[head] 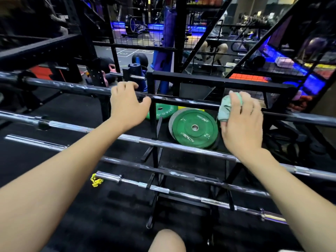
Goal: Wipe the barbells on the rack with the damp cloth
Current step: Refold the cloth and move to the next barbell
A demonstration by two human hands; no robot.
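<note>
I see the dark, scuffed top barbell lying level across the rack, three chrome barbells stepped below toward six o'clock; the pale-green cloth is bunched on the top bar at three o'clock.

Both hands on dark barbell

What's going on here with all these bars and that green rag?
A person is cleaning barbells stored on a rack in a gym. The right hand grips a bunched green cloth against the top dark barbell, while the left hand holds the same bar further along to steady it. Several chrome barbells lie on lower rack levels, and green weight plates sit behind them.
</note>
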